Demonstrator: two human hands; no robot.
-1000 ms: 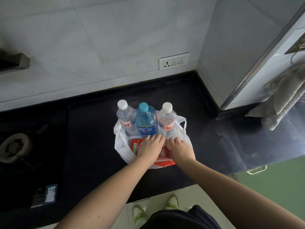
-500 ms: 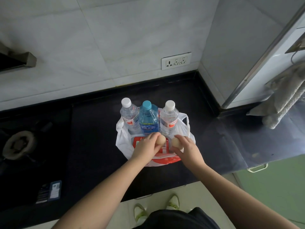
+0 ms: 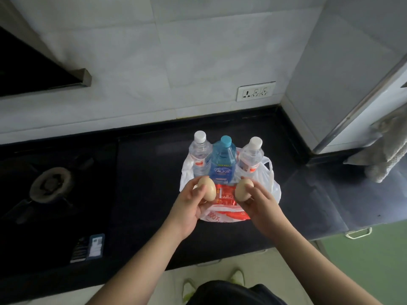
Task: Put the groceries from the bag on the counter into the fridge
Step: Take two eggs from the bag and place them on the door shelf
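Observation:
A white plastic bag [image 3: 269, 183] sits on the black counter [image 3: 149, 172]. In it stand two clear water bottles [image 3: 199, 158] [image 3: 251, 158] with white caps and a blue bottle [image 3: 221, 166] between them, with a red packet [image 3: 225, 194] in front. My left hand [image 3: 189, 203] holds a beige egg [image 3: 207, 188] above the bag. My right hand [image 3: 258, 203] holds a second beige egg [image 3: 243, 190] beside it. The two eggs are apart, lifted clear of the bag.
A gas hob [image 3: 50, 183] with a burner fills the counter's left part, under a dark range hood [image 3: 44, 71]. A wall socket [image 3: 255, 92] is behind the bag. The fridge side [image 3: 343, 73] rises at the right, with a grey towel [image 3: 387, 148] hanging.
Both hands went from reaching into the bag to lifting one egg each out of it; the eggs are now higher and further apart. The view has tilted up a little.

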